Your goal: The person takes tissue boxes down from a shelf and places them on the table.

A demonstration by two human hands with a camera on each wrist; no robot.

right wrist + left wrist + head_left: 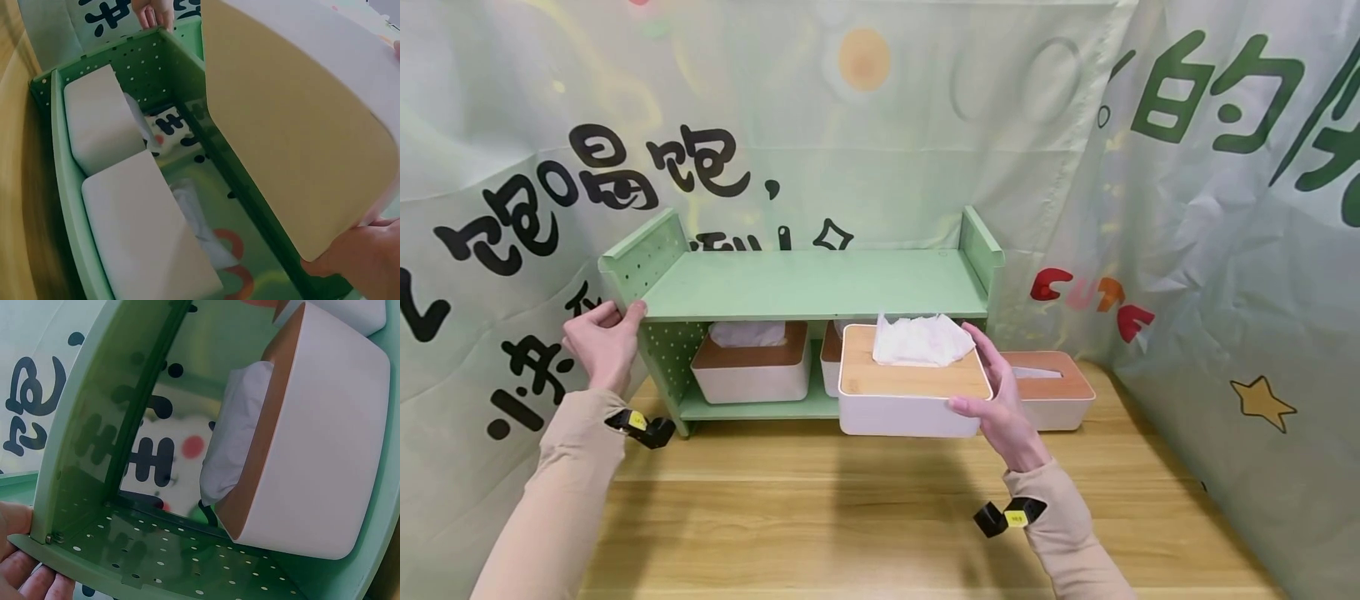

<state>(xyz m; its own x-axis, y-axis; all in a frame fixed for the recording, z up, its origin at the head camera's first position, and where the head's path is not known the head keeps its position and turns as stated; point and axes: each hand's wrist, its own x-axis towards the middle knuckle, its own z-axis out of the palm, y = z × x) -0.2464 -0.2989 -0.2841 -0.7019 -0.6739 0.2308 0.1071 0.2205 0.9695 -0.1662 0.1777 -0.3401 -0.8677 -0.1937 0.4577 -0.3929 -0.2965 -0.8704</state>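
My right hand [1003, 408] grips the right end of a white tissue box [910, 417], thumb at the front corner and fingers round the far side. It has a light wooden lid with white tissue standing out of the slot. The box is held in front of a green two-tier shelf [816, 283], above the table. My left hand [606, 337] holds the shelf's perforated left side panel, its thumb and fingers on either side of the edge in the left wrist view. On the lower tier sit a tissue box [752, 382] and a second tissue box [147, 228], partly hidden in the head view.
To the right of the shelf, another white tissue box [1056, 408] with a wooden lid stands on the wooden table [760, 517]. Printed cloth [887, 183] hangs behind and on both sides. The shelf's upper tier has raised side panels.
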